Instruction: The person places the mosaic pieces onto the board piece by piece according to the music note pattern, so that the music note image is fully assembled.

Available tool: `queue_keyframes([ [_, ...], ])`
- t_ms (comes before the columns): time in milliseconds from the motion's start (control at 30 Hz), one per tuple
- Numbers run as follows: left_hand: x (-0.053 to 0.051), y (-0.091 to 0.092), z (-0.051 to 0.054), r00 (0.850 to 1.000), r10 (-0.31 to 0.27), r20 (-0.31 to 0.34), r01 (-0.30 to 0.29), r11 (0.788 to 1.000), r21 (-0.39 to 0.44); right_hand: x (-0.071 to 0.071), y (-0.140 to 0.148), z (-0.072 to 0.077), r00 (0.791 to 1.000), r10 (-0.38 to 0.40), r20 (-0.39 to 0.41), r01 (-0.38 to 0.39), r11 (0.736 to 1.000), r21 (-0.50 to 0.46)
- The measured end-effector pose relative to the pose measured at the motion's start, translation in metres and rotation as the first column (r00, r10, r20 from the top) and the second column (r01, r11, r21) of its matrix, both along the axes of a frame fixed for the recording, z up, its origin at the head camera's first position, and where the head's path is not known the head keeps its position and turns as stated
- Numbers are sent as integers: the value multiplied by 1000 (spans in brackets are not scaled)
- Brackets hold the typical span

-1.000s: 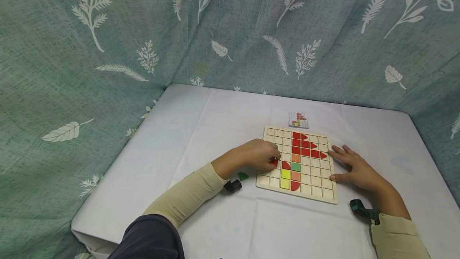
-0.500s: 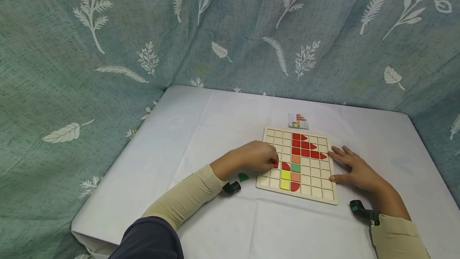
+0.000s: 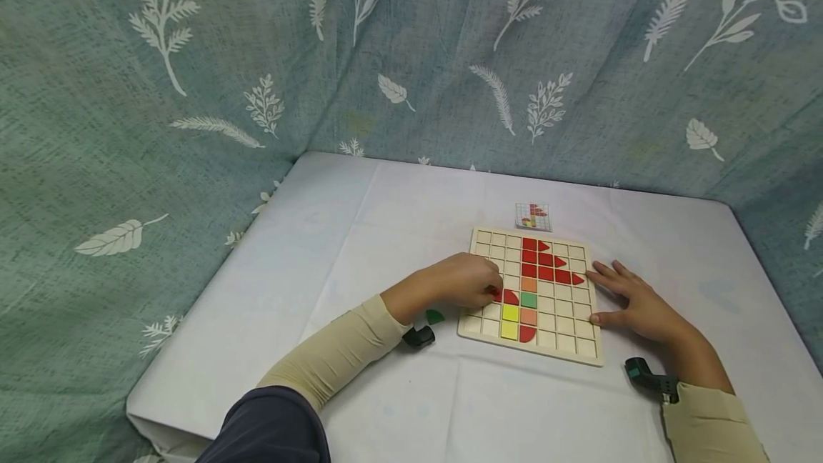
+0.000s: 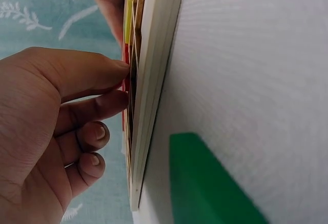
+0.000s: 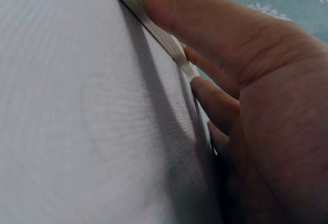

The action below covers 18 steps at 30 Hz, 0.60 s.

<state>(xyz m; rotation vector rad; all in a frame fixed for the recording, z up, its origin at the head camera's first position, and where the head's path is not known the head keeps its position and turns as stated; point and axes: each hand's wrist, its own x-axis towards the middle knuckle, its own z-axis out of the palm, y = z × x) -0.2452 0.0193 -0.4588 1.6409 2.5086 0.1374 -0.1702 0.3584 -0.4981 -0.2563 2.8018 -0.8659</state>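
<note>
My left hand [image 3: 464, 281] is over the left side of a wooden grid board [image 3: 566, 324], thumb and forefinger pinching a small red tile [image 3: 498, 296]. That tile lies right beside a red quarter-round tile [image 3: 511, 297]; the fingers cover much of it, so its full shape is hidden. Seen from the left wrist, the thumb [image 4: 110, 70] and forefinger meet at the board's surface. My right hand [image 3: 636, 306] rests at the board's right edge, fingers spread and thumb touching the rim. Red, orange, green and yellow tiles [image 3: 510, 313] sit in the board's squares.
A pattern card [image 3: 534, 216] lies behind the board. On the white cloth left of the board is a loose green quarter-round tile [image 3: 434, 316], near the left wrist camera [image 3: 419, 337]. A leaf-patterned curtain [image 3: 411, 56] borders the table.
My left hand has shifted slightly right with the red tile, closing the gap to the red quarter-round tile. My right hand stays in place at the board's edge.
</note>
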Motion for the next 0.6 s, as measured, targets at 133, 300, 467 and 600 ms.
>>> queue_keyframes([
  [133, 0, 1, 0, 1000, 2, 6, -2, 1000, -4, 0, 1, 0, 1000, 7, -6, -7, 1000, 1],
  [300, 0, 2, 0, 1000, 0, 16, 0, 1000, -15, 1, 0, 1, 1000, 14, -15, -14, 1000, 5],
  [467, -1, 2, 1, 999, -8, 52, 8, 1000, -8, 1, 0, 1, 1000, 18, -14, -18, 1000, 4],
  [600, -3, 7, 3, 997, -21, 75, 23, 999, -22, 0, 0, 2, 1000, 16, -17, -16, 1000, 9],
])
